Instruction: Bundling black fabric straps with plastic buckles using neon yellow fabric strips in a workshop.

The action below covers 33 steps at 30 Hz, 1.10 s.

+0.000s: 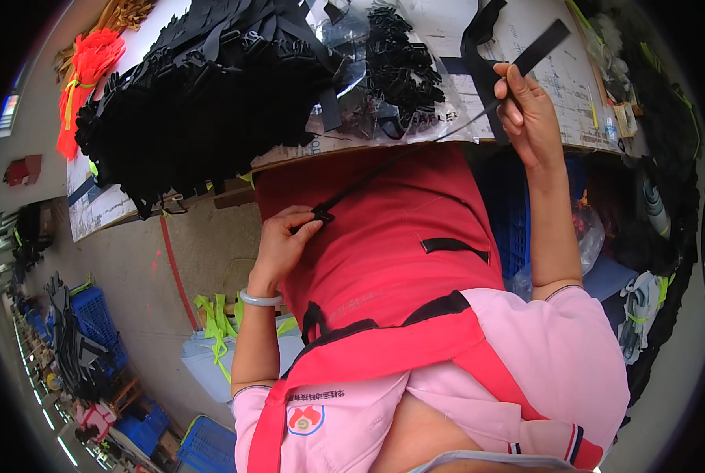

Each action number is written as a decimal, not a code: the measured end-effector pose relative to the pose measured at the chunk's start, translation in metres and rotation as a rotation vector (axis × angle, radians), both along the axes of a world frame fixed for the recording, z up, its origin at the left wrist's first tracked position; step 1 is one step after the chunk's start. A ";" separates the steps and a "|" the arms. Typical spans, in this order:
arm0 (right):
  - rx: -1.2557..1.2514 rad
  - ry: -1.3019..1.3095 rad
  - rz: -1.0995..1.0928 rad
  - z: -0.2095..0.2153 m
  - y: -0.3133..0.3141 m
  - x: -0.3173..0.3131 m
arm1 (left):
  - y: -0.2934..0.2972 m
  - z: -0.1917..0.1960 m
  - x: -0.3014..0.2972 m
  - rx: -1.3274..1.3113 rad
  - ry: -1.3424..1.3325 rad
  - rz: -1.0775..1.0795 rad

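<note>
Red apron [384,236] nearest, above it left hand [283,240] pinches a small black buckle [321,213], right hand [526,106] clamps the black strap [490,75] over the table edge [344,150]; threading looks underway, big black strap pile [202,87] left of it seemingly done.

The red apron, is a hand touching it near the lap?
Yes, the left hand rests on the red apron, pinching a small black buckle.
</note>
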State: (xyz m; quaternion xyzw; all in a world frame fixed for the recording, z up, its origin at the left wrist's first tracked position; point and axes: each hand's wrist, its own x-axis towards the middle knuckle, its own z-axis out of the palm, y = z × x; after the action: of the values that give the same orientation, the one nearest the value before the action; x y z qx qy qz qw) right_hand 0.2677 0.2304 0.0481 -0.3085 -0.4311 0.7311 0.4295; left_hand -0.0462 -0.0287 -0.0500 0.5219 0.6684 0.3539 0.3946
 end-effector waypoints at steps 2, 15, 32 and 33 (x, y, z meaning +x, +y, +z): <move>0.040 -0.185 0.120 0.009 -0.014 -0.015 | 0.002 0.014 0.004 0.014 -0.099 0.169; -0.365 -0.325 0.615 -0.035 -0.125 -0.100 | 0.037 0.042 0.042 0.195 -0.563 0.530; 0.560 -0.299 0.360 -0.054 -0.130 -0.122 | 0.031 0.039 0.039 -0.079 -0.910 0.394; 0.542 -0.274 0.384 -0.043 -0.131 -0.125 | 0.031 0.037 0.037 -0.080 -0.878 0.412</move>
State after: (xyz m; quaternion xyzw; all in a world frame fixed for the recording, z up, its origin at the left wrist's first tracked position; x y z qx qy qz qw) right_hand 0.1432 0.0992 0.0050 -0.1918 -0.7131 0.6094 0.2888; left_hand -0.0094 0.0024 -0.0133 0.1647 0.5413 0.5852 0.5808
